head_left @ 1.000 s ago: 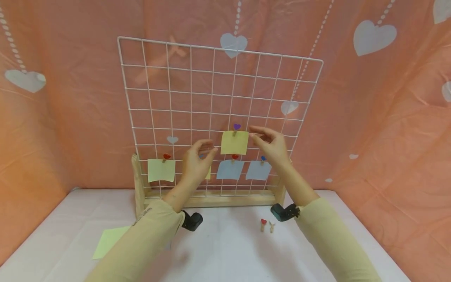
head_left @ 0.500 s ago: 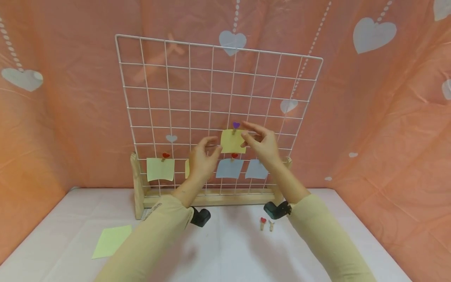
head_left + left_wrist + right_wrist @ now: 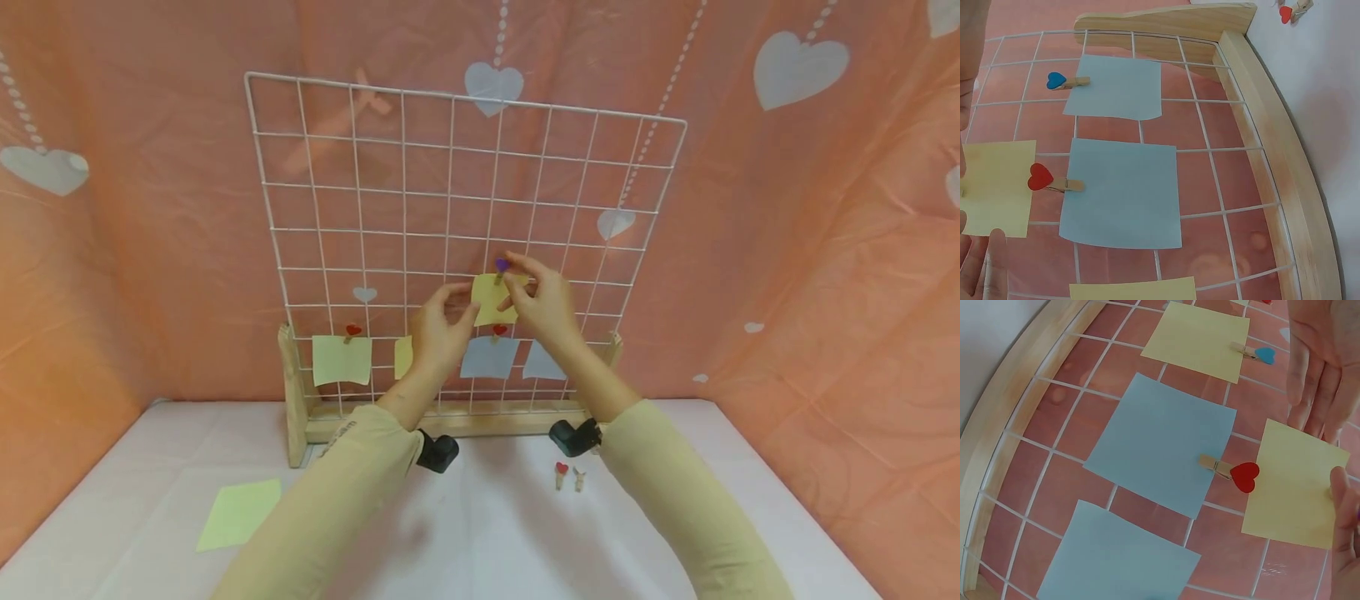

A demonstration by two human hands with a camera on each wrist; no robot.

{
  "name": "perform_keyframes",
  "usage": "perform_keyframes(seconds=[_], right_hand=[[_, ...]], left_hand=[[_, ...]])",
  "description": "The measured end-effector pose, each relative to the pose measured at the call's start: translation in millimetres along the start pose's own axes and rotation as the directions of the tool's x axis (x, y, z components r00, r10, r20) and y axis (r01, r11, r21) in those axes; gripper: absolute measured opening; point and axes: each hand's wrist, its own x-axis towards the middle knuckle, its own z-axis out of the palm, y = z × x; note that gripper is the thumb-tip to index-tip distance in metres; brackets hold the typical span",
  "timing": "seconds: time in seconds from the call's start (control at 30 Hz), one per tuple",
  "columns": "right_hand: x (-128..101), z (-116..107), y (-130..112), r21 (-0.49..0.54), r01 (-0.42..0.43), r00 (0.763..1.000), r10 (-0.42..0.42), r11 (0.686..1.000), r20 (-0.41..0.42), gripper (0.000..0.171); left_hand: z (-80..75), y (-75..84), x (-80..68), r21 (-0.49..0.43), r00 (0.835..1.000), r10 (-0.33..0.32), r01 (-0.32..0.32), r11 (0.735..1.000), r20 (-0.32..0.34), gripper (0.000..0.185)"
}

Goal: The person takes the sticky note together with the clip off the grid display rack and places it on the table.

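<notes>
A yellow sticky note (image 3: 487, 302) hangs on the white wire grid (image 3: 427, 212), with a small clothespin (image 3: 498, 278) bearing a purple heart at its top edge. My right hand (image 3: 546, 308) has its thumb and index finger around this clothespin, covering part of the note. At the note's left edge my left hand (image 3: 438, 333) keeps its fingers fairly straight, fingertips right at the paper. In the right wrist view, the left hand (image 3: 1325, 369) reaches down to the edge of the yellow note (image 3: 1294, 481).
Below hang a green note (image 3: 342, 360), a partly hidden yellow note (image 3: 403, 354) and two blue notes (image 3: 489, 358), held by heart clothespins. On the white table lie green paper (image 3: 238, 514) and two spare clothespins (image 3: 560, 476). A wooden base (image 3: 487, 423) supports the grid.
My right hand has moved left and slightly up, from beside the note to the purple-heart clothespin. My left hand has moved right, up to the note's left edge.
</notes>
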Motion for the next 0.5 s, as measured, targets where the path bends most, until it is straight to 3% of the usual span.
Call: perform_keyframes(seconds=[0.23,0.5], right_hand=[[5.1,1.8,-3.7,-0.046,0.016,0.999,-0.018,0.999,-0.035,0.031],[10.5,2.4,-5.3,-0.089,0.023,0.998,-0.028,0.996,-0.059,0.025]], left_hand=[[7.5,-0.6,3.1,-0.003,1.000,0.003,-0.003,1.000,0.000,0.021],[9.2,0.7,5.3,-0.014,0.997,-0.071,0.071,0.997,0.013,0.018]])
